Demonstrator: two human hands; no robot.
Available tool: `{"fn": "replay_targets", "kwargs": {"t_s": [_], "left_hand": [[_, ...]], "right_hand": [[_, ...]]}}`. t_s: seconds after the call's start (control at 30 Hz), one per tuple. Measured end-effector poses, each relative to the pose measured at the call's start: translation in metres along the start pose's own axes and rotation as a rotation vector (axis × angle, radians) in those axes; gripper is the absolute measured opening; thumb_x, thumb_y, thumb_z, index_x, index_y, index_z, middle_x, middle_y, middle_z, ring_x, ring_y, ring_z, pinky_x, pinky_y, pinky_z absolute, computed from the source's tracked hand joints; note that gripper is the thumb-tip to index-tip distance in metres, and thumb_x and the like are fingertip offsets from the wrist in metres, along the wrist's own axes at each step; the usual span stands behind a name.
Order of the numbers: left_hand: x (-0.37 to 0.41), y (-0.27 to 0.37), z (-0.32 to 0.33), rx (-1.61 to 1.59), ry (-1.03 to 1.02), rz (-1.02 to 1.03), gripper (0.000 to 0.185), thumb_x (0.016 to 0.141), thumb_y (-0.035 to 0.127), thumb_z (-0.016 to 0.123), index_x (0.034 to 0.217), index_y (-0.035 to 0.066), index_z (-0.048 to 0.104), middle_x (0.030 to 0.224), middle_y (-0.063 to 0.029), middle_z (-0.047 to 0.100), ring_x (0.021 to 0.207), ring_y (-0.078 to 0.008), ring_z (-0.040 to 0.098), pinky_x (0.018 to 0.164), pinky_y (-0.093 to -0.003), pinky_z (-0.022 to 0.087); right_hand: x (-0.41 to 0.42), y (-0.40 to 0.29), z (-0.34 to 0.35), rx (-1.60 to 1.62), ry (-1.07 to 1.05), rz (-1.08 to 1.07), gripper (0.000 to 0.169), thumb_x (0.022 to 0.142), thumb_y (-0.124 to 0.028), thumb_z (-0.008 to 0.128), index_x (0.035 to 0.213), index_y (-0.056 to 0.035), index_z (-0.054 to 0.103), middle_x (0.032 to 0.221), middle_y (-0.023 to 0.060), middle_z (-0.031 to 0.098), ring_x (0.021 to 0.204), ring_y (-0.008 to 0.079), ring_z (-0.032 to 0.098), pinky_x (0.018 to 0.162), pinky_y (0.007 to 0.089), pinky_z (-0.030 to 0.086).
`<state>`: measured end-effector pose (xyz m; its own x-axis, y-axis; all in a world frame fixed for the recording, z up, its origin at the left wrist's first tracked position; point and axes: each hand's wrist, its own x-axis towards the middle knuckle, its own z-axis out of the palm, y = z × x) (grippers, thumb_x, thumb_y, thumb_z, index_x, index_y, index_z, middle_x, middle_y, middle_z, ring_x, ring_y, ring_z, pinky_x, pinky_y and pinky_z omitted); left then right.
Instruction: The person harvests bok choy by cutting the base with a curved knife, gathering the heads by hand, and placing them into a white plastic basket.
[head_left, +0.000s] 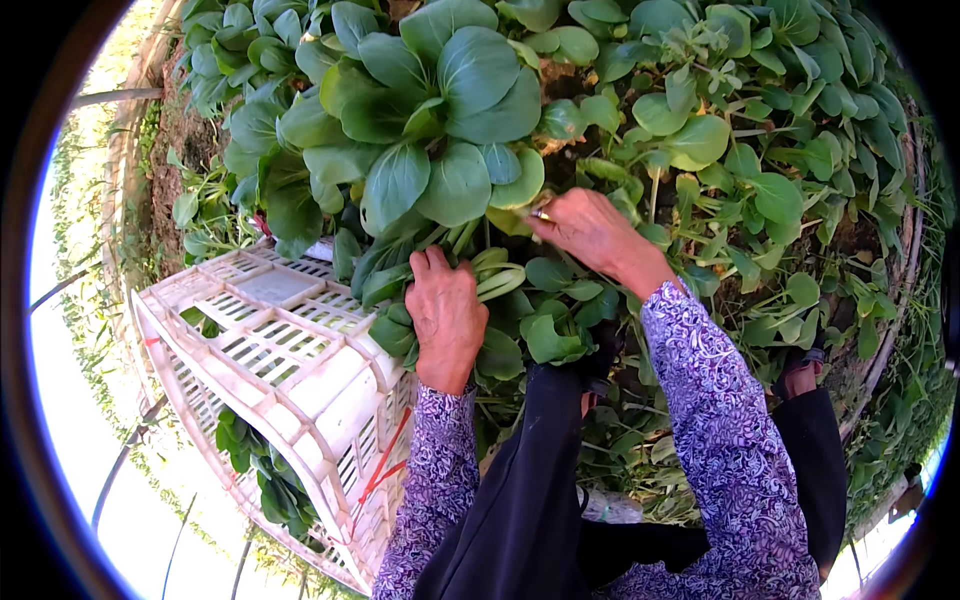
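Note:
My left hand (448, 319) is closed around a bunch of leafy greens (386, 281), whose dark leaves stick out to its left and pale stalks (495, 276) to its right. My right hand (581, 229), wearing a ring, is up and to the right of it, its fingertips pinched at a yellowish leaf (511, 220) beneath a large bok choy plant (450, 97). What exactly those fingertips hold is partly hidden by leaves and the hand itself.
A white slatted plastic crate (330, 397) lies tipped at the left, with green leaves (266, 480) inside and red string (382, 469) on its side. Dense leafy plants (780, 202) fill the bed ahead and to the right. My dark-trousered legs (517, 480) are below.

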<state>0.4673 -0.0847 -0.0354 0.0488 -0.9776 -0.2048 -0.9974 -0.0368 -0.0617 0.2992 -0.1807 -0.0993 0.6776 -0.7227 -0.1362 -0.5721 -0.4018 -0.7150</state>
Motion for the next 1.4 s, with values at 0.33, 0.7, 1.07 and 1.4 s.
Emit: {"fn": "replay_targets", "kwargs": {"t_s": [0.33,0.7,1.07,1.4], "left_hand": [[-0.001,0.003,0.010,-0.003,-0.032,0.007,0.022,0.061,0.000,0.059,0.082,0.003,0.064,0.092,-0.0132,0.054,0.088,-0.0307,0.052,0.065,-0.0395,0.049],[-0.002,-0.002,0.012,-0.027,-0.023,-0.005,0.020,0.057,-0.002,0.062,0.077,0.000,0.064,0.090,-0.0142,0.053,0.087,-0.0303,0.053,0.063,-0.0376,0.050],[-0.005,-0.008,0.017,-0.045,0.013,0.005,0.022,0.058,-0.001,0.061,0.080,0.002,0.063,0.092,-0.0127,0.054,0.088,-0.0300,0.053,0.065,-0.0379,0.050],[-0.014,-0.003,0.010,-0.097,0.069,0.026,0.027,0.057,-0.004,0.060,0.083,0.000,0.063,0.098,-0.0127,0.058,0.086,-0.0303,0.052,0.068,-0.0386,0.048]], "right_hand": [[-0.025,0.010,0.020,-0.121,0.296,-0.181,0.024,0.086,-0.021,0.058,0.077,0.0014,0.056,0.068,0.0199,0.056,0.065,0.0395,0.055,0.057,0.0468,0.043],[-0.017,-0.009,0.007,0.029,0.011,0.193,0.025,0.088,-0.022,0.053,0.077,0.0000,0.055,0.073,0.0206,0.058,0.071,0.0383,0.056,0.063,0.0465,0.045],[0.003,0.029,0.045,-0.116,-0.128,-0.170,0.033,0.083,-0.007,0.049,0.115,0.0006,0.051,0.098,0.0156,0.052,0.077,0.0325,0.058,0.077,0.0407,0.046],[-0.032,-0.006,0.029,0.144,0.010,0.150,0.028,0.091,-0.021,0.051,0.082,0.0062,0.051,0.069,0.0250,0.055,0.066,0.0421,0.055,0.057,0.0456,0.045]]}}
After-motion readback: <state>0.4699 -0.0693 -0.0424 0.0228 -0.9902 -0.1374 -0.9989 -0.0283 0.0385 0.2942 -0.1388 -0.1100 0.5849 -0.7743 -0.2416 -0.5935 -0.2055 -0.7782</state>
